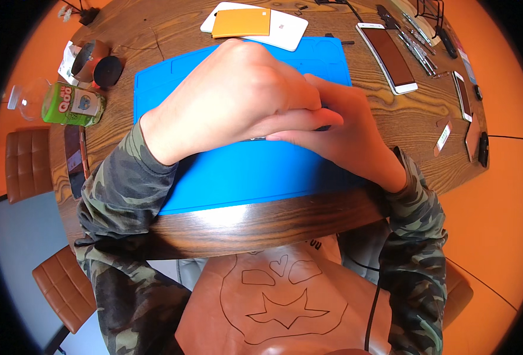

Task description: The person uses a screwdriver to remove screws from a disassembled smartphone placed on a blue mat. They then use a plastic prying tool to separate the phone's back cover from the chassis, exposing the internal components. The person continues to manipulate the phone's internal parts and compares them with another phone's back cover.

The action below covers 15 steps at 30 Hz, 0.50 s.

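Note:
My left hand (243, 95) and my right hand (350, 124) are close together over a blue work mat (235, 173), fingers bent inward and overlapping. Between them shows a thin strip of a dark object (257, 139), which both hands appear to grip. Most of it is hidden under my fingers, so its kind cannot be told. The right thumb lies along its near edge. Beyond the mat's far edge, a white Mi phone back cover (295, 33) lies with a flat orange battery-like piece (241, 23) on top.
To the right lie a white smartphone (388, 60), several precision screwdrivers (417, 53), and a smaller phone (463, 95). On the left are a plastic drink bottle (73, 104), a round container (88, 60) and a dark phone (75, 159). The table's front edge (261, 226) is near my body.

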Motion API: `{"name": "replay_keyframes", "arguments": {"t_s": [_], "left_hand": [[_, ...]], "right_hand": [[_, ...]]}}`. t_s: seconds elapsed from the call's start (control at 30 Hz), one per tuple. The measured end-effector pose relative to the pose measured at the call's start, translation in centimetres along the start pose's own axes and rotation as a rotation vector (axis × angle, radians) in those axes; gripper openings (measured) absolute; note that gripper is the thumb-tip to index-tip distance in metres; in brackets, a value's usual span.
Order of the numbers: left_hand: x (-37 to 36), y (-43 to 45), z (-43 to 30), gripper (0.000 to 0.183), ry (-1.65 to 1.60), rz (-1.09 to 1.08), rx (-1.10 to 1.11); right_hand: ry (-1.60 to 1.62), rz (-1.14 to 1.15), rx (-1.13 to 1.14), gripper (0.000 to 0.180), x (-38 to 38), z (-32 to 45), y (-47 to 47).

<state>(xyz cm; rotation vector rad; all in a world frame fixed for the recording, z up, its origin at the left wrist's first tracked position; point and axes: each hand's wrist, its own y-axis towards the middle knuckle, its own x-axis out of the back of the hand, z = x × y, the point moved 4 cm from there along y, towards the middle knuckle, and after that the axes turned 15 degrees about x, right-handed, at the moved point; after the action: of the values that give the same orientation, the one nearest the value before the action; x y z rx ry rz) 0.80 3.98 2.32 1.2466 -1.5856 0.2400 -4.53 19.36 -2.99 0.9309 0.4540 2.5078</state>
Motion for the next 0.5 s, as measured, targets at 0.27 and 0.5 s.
{"name": "replay_keyframes", "arguments": {"t_s": [0.27,0.5], "left_hand": [[0.13,-0.13,0.12,0.008,-0.004,0.014,-0.015],[-0.09,-0.16,0.34,0.014,-0.058,-0.026,-0.024]], "right_hand": [[0.181,0.014,-0.020,0.029,-0.04,-0.46,0.22],[0.341,0.000,-0.108,0.026,0.36,-0.06,0.45]]}}
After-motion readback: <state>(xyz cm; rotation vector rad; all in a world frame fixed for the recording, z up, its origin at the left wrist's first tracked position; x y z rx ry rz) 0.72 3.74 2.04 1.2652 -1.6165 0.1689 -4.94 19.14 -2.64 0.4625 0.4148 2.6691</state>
